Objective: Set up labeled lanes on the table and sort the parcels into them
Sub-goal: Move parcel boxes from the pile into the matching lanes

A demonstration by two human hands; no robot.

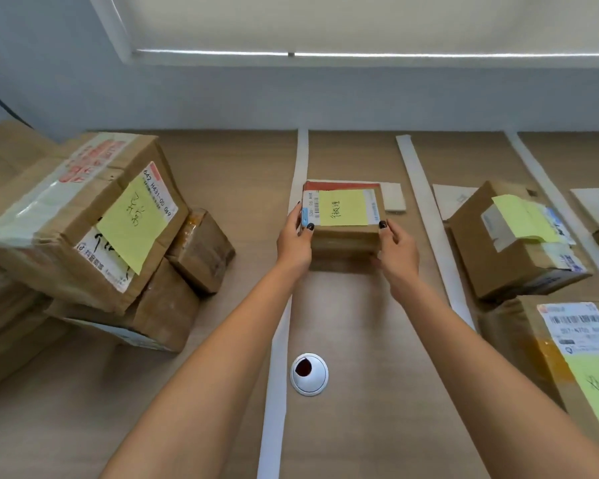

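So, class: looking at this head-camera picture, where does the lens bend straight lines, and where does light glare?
Head view: the white tape strips dividing the table curve and splay outward, wide-angle distortion; a bright glare line runs under the window blind; the small parcel casts a soft shadow toward the viewer.

"642 H431-00 049" on big left parcel's label (156, 191)

Both arms outstretched; left hand (293, 242), right hand (396, 250) gripping, fingers seemingly curled.

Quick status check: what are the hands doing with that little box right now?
Left hand and right hand grip small parcel, one each side. Parcel between two white strips. Nothing blocking.
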